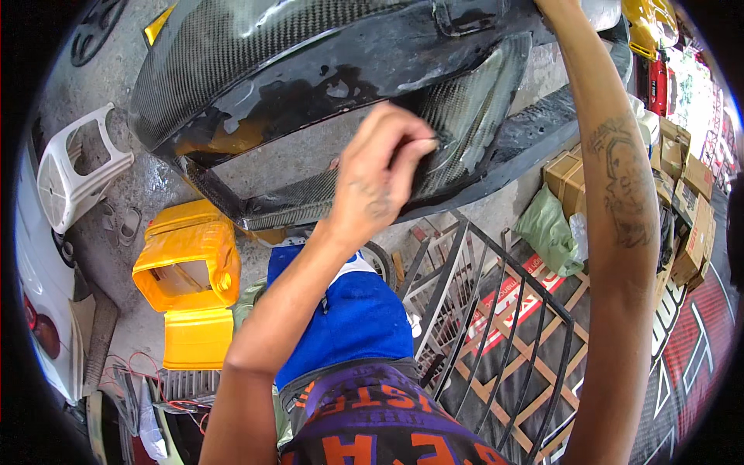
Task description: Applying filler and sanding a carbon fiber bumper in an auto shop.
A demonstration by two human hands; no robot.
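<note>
A large car bumper (318,101), black with carbon-fibre weave and a wet-looking, patchy surface, spans the upper part of the head view. My left hand (376,167) is closed, its fingers curled against the woven panel beside the bumper's large opening. Whatever it may pinch is too small or hidden to make out. My right arm reaches up along the right side, and my right hand (556,6) lies at the bumper's far upper edge. The frame's top cuts that hand off, so its fingers do not show.
A cut-open yellow jerrycan (186,256) and a white plastic stool (81,167) stand at left, near a white car (46,310). A black metal rack (496,310) lies at lower right. Cardboard boxes (690,209) and a green bag (546,229) sit farther right.
</note>
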